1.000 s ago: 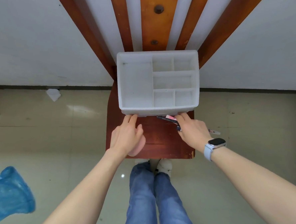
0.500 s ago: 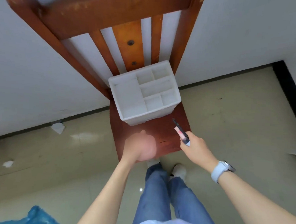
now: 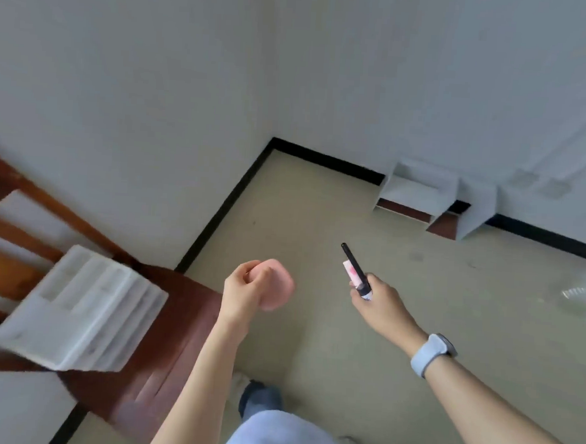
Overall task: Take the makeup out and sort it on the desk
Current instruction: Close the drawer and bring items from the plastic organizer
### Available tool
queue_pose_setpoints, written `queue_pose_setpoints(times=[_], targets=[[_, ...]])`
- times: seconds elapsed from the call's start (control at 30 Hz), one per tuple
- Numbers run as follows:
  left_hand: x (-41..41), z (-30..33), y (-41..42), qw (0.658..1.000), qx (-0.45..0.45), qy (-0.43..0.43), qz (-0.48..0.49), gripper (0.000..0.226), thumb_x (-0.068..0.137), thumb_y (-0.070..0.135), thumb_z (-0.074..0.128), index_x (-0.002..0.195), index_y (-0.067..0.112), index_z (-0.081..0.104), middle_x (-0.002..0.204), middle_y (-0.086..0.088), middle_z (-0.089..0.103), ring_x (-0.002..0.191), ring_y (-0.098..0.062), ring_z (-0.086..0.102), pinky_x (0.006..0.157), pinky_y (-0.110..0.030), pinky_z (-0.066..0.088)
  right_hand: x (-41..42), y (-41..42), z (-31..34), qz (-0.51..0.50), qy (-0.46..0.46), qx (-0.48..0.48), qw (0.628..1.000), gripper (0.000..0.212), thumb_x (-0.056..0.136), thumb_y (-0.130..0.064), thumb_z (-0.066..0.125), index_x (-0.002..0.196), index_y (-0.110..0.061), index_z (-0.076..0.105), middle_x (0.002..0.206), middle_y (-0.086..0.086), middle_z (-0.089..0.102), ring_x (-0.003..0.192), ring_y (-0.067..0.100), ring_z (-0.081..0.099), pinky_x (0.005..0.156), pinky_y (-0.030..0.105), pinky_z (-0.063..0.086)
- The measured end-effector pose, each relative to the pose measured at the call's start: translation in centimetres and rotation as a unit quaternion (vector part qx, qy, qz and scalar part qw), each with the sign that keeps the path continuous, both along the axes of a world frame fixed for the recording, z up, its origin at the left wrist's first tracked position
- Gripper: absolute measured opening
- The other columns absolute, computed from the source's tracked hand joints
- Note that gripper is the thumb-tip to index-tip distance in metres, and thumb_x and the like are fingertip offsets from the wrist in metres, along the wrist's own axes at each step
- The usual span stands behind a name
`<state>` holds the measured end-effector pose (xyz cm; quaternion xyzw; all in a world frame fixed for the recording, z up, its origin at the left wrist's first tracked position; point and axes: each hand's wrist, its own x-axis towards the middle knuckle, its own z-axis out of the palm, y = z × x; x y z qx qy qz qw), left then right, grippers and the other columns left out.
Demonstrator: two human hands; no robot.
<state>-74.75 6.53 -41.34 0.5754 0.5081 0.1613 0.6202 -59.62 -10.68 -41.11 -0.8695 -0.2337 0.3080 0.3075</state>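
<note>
Now the view has swung right since half a second ago — the white organizer [image 3: 80,308] and the wooden chair [image 3: 160,344] it sits on have slid to the left edge and blurred, and a room corner with a black baseboard [image 3: 224,204] fills the middle. Both hands have come away from the chair and hang over the beige floor [image 3: 311,343].

The left hand [image 3: 246,287] is curled around a pink puff [image 3: 277,286], which bulges out to the right of the fingers. The right hand [image 3: 379,306], with a pale blue watch [image 3: 431,354] on its wrist, pinches a slim black makeup pen [image 3: 354,265] together with a small pink-and-white tube [image 3: 348,269] — both stick up and to the left from the fingertips. The two hands are near each other, not touching, well right of the organizer.

White shelf units [image 3: 423,195] stand against the far wall.
</note>
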Motion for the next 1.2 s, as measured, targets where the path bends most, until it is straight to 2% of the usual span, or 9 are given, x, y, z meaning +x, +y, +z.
queue_pose_setpoints(times=[0.07, 0.17, 0.23, 0.33, 0.5, 0.67, 0.9, 1.1, 1.2], targets=[[5.5, 0.3, -6.4, 0.998, 0.007, -0.009, -0.062, 0.019, 0.087, 0.02, 0.058, 0.105, 0.016, 0.061, 0.101, -0.003, 0.062, 0.082, -0.012, 0.059, 0.058, -0.017, 0.047, 2.2, -8.5, 0.7, -0.086, -0.004, 0.006, 0.996, 0.015, 0.089, -0.021, 0.048, 0.092, -0.007, 0.053, 0.084, 0.009, 0.062, 0.068, 0.029, 0.054, 0.057, 0.029, 0.039], [12.6, 0.8, -17.3, 0.987, -0.014, -0.017, -0.162, 0.025, 0.088, 0.016, 0.058, 0.111, 0.009, 0.059, 0.106, -0.008, 0.061, 0.091, -0.019, 0.057, 0.071, -0.025, 0.046, 4.0, -20.9, 1.3, -0.228, -0.017, 0.002, 0.974, 0.014, 0.089, -0.021, 0.049, 0.088, -0.007, 0.051, 0.077, 0.007, 0.056, 0.058, 0.022, 0.045, 0.054, 0.029, 0.035], [16.5, 1.2, -24.6, 0.972, -0.033, -0.018, -0.231, 0.029, 0.087, 0.014, 0.059, 0.115, 0.009, 0.056, 0.107, -0.008, 0.058, 0.093, -0.021, 0.056, 0.076, -0.028, 0.045, 4.3, -28.5, 1.5, -0.321, -0.022, 0.003, 0.947, 0.011, 0.088, -0.02, 0.05, 0.086, -0.01, 0.051, 0.073, 0.006, 0.056, 0.06, 0.024, 0.047, 0.055, 0.03, 0.037], [21.5, 1.7, -35.0, 0.936, -0.042, -0.018, -0.349, 0.031, 0.086, 0.014, 0.061, 0.116, 0.009, 0.053, 0.104, -0.008, 0.057, 0.09, -0.021, 0.055, 0.077, -0.03, 0.045, 4.2, -38.7, 1.6, -0.44, -0.013, 0.019, 0.898, 0.011, 0.088, -0.019, 0.051, 0.092, -0.01, 0.055, 0.076, 0.011, 0.061, 0.067, 0.031, 0.055, 0.06, 0.034, 0.045], [29.5, 1.6, -51.4, 0.862, -0.037, -0.004, -0.505, 0.038, 0.083, 0.018, 0.066, 0.117, 0.009, 0.049, 0.106, -0.008, 0.057, 0.094, -0.024, 0.057, 0.079, -0.034, 0.048, 4.1, -53.3, 1.0, -0.587, 0.002, 0.054, 0.808, 0.011, 0.09, -0.021, 0.05, 0.098, -0.016, 0.055, 0.078, 0.01, 0.062, 0.06, 0.021, 0.054, 0.058, 0.031, 0.045], [37.4, 1.4, -67.8, 0.777, -0.035, -0.014, -0.628, 0.028, 0.083, 0.014, 0.065, 0.108, 0.011, 0.055, 0.106, -0.009, 0.06, 0.092, -0.025, 0.059, 0.075, -0.033, 0.049, 7.7, -66.5, 0.2, -0.681, -0.007, 0.067, 0.729, 0.01, 0.09, -0.02, 0.051, 0.098, -0.016, 0.056, 0.075, 0.003, 0.061, 0.059, 0.016, 0.053, 0.055, 0.022, 0.042], [47.5, 3.3, -89.0, 0.695, -0.048, -0.011, -0.718, 0.022, 0.082, 0.011, 0.064, 0.102, 0.015, 0.056, 0.093, -0.002, 0.061, 0.078, -0.015, 0.059, 0.064, -0.024, 0.047, 15.2, -84.1, 2.3, -0.768, -0.003, 0.106, 0.631, 0.003, 0.088, -0.018, 0.053, 0.089, -0.02, 0.055, 0.066, -0.002, 0.058, 0.043, 0.002, 0.048, 0.042, 0.012, 0.039], [49.7, 4.8, -108.2, 0.581, -0.055, 0.0, -0.812, 0.023, 0.084, 0.014, 0.063, 0.106, 0.014, 0.056, 0.102, -0.005, 0.061, 0.091, -0.023, 0.06, 0.076, -0.03, 0.049, 14.6, -98.0, 4.0, -0.849, -0.024, 0.118, 0.515, 0.005, 0.086, -0.015, 0.053, 0.086, -0.019, 0.055, 0.063, -0.002, 0.057, 0.039, -0.001, 0.049, 0.039, 0.011, 0.037], [49.3, 5.0, -118.2, 0.541, -0.072, 0.007, -0.838, 0.025, 0.085, 0.014, 0.062, 0.109, 0.01, 0.057, 0.107, -0.008, 0.061, 0.097, -0.026, 0.06, 0.087, -0.04, 0.048, 13.7, -106.2, 3.8, -0.87, -0.033, 0.109, 0.479, 0.005, 0.086, -0.013, 0.052, 0.087, -0.017, 0.055, 0.06, -0.002, 0.057, 0.034, -0.002, 0.046, 0.039, 0.011, 0.036]])
